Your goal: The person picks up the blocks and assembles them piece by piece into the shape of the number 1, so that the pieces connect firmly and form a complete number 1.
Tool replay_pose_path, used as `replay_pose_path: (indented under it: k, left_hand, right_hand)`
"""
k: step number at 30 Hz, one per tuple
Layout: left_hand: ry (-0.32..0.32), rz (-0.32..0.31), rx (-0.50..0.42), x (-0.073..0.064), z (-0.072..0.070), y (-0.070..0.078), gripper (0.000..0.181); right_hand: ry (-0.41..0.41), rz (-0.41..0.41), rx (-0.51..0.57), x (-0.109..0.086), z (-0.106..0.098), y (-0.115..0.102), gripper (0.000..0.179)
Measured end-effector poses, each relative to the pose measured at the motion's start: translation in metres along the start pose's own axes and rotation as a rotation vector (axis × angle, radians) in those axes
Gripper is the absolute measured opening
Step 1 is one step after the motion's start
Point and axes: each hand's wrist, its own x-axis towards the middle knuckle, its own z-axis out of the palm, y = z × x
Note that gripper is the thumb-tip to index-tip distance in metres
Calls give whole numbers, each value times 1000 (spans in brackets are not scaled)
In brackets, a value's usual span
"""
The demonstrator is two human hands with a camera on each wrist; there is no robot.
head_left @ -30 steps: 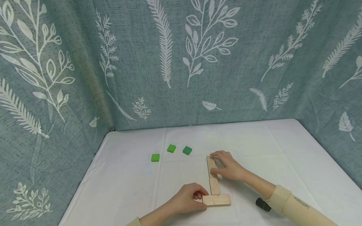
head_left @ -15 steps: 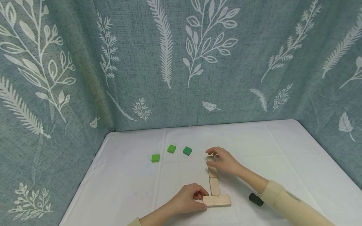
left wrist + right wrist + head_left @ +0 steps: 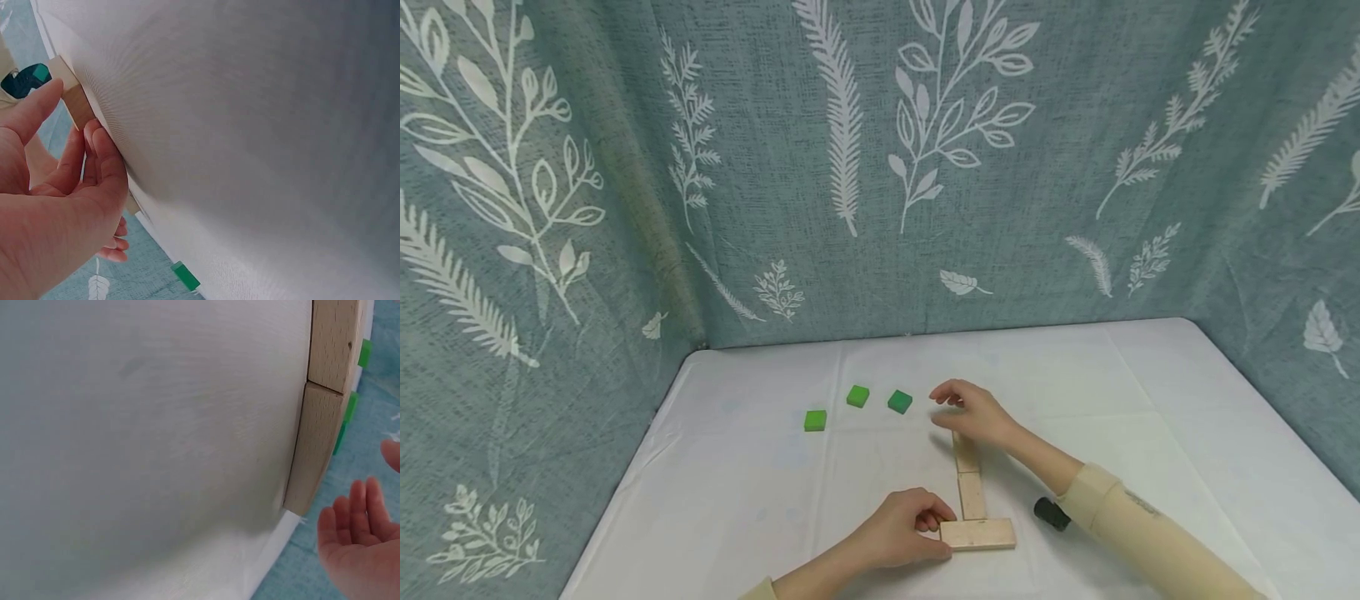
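Note:
Three wooden blocks form an upside-down T on the white table. The crosswise wooden block (image 3: 977, 535) lies nearest, its left end pinched between the thumb and fingers of my left hand (image 3: 901, 529). In the left wrist view, the thumb and fingertips touch that block's end (image 3: 76, 100). Behind it run the middle block (image 3: 972, 497) and the far block (image 3: 966, 457), end to end. My right hand (image 3: 973, 412) hovers over the far block's end, hiding part of it. Its fingers are loosely bent and hold nothing; in the right wrist view the hand (image 3: 359, 544) is apart from the blocks.
Two light green pieces (image 3: 815, 421) and a darker green piece (image 3: 900, 402) lie at the back left of the blocks. A short black cylinder-like thing (image 3: 1051, 514) shows beside the right sleeve. A patterned teal curtain (image 3: 880, 167) surrounds the table (image 3: 722, 467).
My right hand has let go of the far block and moved up and left, toward the dark green piece. The black thing has shifted left along with the right sleeve. My left hand stays put.

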Motion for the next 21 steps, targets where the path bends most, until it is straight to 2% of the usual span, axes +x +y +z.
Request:
replay_pose_path:
  k: [17,21]
  left_hand:
    - [-7,29,-5,-1,-1,-1,25]
    - [-6,19,-2,-1,-1,-1,25]
  right_hand:
    - [-38,4,-67,30,10,-2,35]
    - [-51,-11,-82,34,13,0,36]
